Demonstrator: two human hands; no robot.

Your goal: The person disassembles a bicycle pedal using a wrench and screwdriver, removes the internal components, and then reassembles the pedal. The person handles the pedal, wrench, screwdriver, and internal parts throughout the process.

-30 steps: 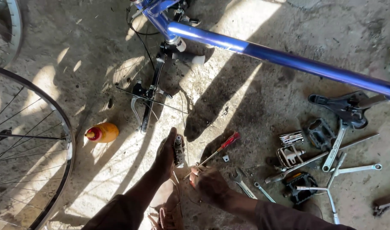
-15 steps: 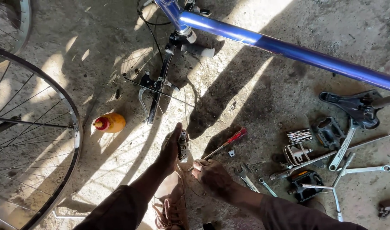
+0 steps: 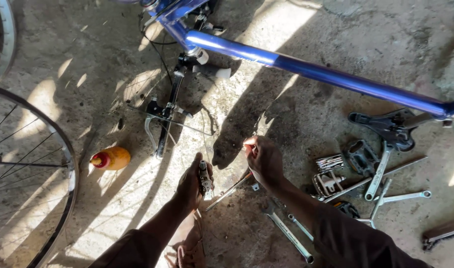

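The left hand is curled tight around a small metal bicycle part, fingers wrapped over it and the part standing upright out of the fist, low over the concrete floor. Its forearm runs down and left toward the bottom edge. The right hand is closed on the red handle of a screwdriver, gripping it near the top; the steel shaft slants down and left, its tip close beneath the held part. That wrist is bent, the sleeved forearm reaching in from the lower right. Just beside the right arm lie open-end wrenches and pedals. Further left an orange bottle lies on its side, near a spoked wheel. Above, a blue bicycle frame crosses the view.
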